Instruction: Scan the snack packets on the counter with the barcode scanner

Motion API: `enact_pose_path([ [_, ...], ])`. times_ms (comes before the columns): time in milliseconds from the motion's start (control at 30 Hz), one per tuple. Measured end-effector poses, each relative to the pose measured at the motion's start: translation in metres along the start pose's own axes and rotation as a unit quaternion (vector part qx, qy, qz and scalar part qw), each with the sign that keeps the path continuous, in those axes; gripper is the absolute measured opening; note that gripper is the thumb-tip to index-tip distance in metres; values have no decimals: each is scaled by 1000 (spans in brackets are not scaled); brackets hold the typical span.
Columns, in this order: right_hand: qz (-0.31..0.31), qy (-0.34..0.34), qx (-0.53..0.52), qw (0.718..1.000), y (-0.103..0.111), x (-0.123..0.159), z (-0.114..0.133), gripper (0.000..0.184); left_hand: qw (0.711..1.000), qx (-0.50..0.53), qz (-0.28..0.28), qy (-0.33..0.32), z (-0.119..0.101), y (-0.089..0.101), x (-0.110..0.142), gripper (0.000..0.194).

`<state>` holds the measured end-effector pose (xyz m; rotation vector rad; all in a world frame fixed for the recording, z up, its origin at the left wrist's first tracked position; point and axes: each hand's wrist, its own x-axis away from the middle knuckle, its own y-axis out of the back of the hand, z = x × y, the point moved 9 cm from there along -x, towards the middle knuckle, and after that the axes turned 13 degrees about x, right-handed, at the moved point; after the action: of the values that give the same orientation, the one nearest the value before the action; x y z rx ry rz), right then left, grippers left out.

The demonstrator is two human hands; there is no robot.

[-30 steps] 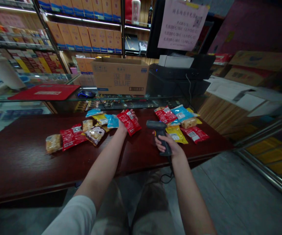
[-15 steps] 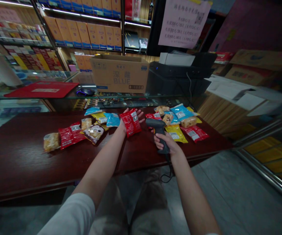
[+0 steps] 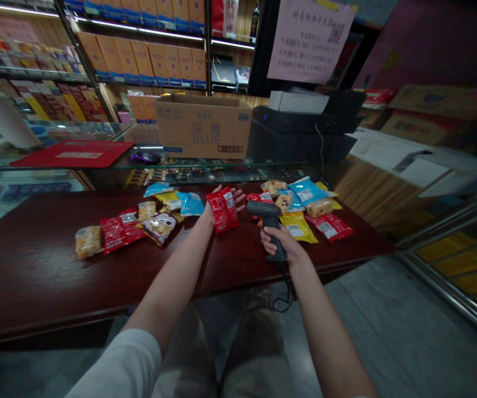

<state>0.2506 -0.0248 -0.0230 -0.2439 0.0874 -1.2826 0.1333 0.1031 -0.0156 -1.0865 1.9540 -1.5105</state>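
On my left hand (image 3: 239, 199) rests a red snack packet (image 3: 222, 211), its printed white label facing up; the fingers reach out past its right side and the thumb is mostly hidden. My right hand (image 3: 282, 241) grips a dark grey barcode scanner (image 3: 265, 209) by its handle, the head pointing left toward the packet. A cable (image 3: 288, 290) hangs from the handle. To the left lie another red packet (image 3: 122, 228), a brown-and-white packet (image 3: 159, 225) and a clear-wrapped pastry (image 3: 88, 241). Right of the scanner are a yellow packet (image 3: 298, 226), a blue packet (image 3: 308, 191) and a red packet (image 3: 330, 226).
The dark wooden table (image 3: 35, 265) runs across in front of me. Behind it, a glass counter carries a cardboard box (image 3: 203, 127), a mouse (image 3: 145, 158), a red mat (image 3: 72, 153) and a black printer-like machine (image 3: 304, 119). A metal rack (image 3: 449, 282) stands at right.
My left hand and the red packet have shifted very slightly right and down in view. The scanner stays almost in place, still pointed at the packet.
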Motion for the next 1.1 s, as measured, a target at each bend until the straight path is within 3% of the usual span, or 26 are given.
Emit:
enact_pose_path([
  [167,-12,24,-23,999,4,-1,5,31,999,-46,-7,12,-2,-8,2,30],
  [233,-20,36,-34,999,8,-1,8,31,992,-108,-51,-45,-19,-10,3,29],
  [300,-27,48,-48,997,13,-1,11,31,957,-205,-113,-169,-56,-14,13,27],
  [367,-31,56,-59,996,17,-2,12,34,874,-334,-161,-314,-100,-29,36,25],
  [467,-44,65,-78,994,24,-2,15,39,679,-524,-211,-469,-148,-61,80,20],
  [533,-54,71,-81,993,27,-3,17,38,567,-607,-212,-515,-160,-76,103,16],
  [600,-68,81,-75,992,29,-4,20,36,479,-675,-188,-529,-155,-83,117,12],
  [667,-90,98,-66,989,33,-4,25,31,412,-743,-157,-504,-138,-78,121,9],
  [767,-143,118,-46,982,48,5,34,30,327,-854,-99,-393,-100,-54,112,14],
  [867,-215,109,8,971,82,23,48,32,256,-920,-63,-290,-72,-31,106,20],
  [933,-284,117,62,950,117,40,67,32,238,-932,-66,-267,-64,-28,107,26],
  [1000,-339,124,125,924,155,56,88,30,236,-931,-64,-269,-54,-37,107,36],
  [1100,-388,144,146,899,213,72,113,31,274,-922,-25,-273,-21,-59,100,45],
])
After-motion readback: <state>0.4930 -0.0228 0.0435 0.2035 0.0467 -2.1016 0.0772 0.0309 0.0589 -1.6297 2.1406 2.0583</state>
